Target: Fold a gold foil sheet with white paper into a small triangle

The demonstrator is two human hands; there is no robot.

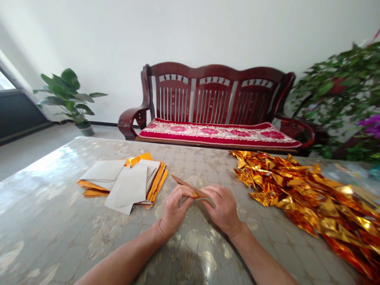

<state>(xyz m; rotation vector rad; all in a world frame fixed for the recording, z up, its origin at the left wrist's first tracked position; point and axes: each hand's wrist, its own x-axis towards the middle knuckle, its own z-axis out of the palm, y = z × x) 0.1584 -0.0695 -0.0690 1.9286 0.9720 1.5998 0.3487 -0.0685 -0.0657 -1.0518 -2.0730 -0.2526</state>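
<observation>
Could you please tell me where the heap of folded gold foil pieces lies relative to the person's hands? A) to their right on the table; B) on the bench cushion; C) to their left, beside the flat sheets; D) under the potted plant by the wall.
A: the heap of folded gold foil pieces spreads over the table to the right of the right hand, while the flat sheets lie left of the left hand.

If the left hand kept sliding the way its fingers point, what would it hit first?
The left hand points up and right, toward the right hand. It would first press further into the folded paper both hands pinch, then likely meet the right hand's fingers. Depth between them is hard to judge.
</observation>
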